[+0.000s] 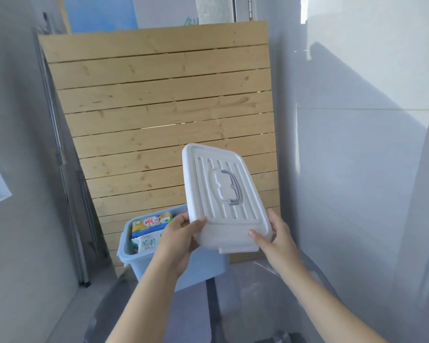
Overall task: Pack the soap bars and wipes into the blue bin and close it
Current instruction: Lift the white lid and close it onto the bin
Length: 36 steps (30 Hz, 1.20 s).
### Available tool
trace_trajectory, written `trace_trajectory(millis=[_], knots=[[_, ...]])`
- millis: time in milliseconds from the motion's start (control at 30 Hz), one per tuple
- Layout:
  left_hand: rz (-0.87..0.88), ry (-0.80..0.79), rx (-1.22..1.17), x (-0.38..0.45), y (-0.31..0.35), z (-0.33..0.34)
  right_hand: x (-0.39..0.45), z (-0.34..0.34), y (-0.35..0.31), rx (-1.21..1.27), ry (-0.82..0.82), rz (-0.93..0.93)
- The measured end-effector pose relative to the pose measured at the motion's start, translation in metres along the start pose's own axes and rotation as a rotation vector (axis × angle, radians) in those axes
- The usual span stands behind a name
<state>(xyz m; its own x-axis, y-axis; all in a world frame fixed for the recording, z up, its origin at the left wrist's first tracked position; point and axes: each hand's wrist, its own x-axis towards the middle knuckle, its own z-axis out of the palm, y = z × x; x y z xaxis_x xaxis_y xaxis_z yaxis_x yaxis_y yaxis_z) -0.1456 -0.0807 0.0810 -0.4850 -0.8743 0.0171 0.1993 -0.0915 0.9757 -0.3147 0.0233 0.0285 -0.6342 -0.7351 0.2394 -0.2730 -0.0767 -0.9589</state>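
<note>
Holding one white lid (pixel 221 196) up in the air, both bare hands grip its near short edge. The left hand (pixel 181 237) clamps the near-left corner, thumb on the ribbed top and fingers underneath. The right hand (pixel 274 237) clamps the near-right corner the same way, thumb lying across the top rim. The lid is tilted steeply, its top face turned toward the camera, and its long axis runs from the hands up and away to the far edge, leaning a little to the left. One grey handle (pixel 230 185) lies folded flat in the recess at the lid's middle, running along that same long axis. One latch tab sticks out of the near edge between the two hands.

One blue bin (pixel 159 264) stands open below and left of the lid, partly hidden by the left forearm. It sits on a grey surface (pixel 191 310), close against a slatted wooden panel (pixel 159 102) that leans upright behind it. Two packs are visible inside the bin: one yellow and green pack (pixel 150 222) toward the back, and one white pack with green lettering (pixel 148 243) just in front of it, touching it. Whether more lies beneath them cannot be told. The lid is apart from the bin, above its right side.
</note>
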Motion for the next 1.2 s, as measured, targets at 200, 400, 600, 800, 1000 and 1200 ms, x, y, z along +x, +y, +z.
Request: trace_trajectory(millis=[200,400,600,800,1000,1200], knots=[[0.105,0.216,-0.234,-0.013,0.004,-0.034,0.023,0.070,-0.031,0.281,-0.002,0.152],[0.142,0.253,-0.290,-0.004,-0.001,-0.046,0.043,0.121,-0.040,0.814,-0.043,0.276],[0.293,0.379,-0.075,0.023,0.021,-0.089,0.074,0.110,-0.038,0.709,-0.165,0.260],[0.241,0.682,0.297,0.064,0.037,-0.152,0.121,0.097,-0.034,0.420,-0.146,0.281],[-0.003,0.598,0.654,0.072,0.020,-0.166,0.159,0.112,-0.019,-0.109,-0.201,0.122],[-0.182,0.582,0.737,0.072,-0.001,-0.172,0.174,0.115,0.003,-0.271,-0.320,0.170]])
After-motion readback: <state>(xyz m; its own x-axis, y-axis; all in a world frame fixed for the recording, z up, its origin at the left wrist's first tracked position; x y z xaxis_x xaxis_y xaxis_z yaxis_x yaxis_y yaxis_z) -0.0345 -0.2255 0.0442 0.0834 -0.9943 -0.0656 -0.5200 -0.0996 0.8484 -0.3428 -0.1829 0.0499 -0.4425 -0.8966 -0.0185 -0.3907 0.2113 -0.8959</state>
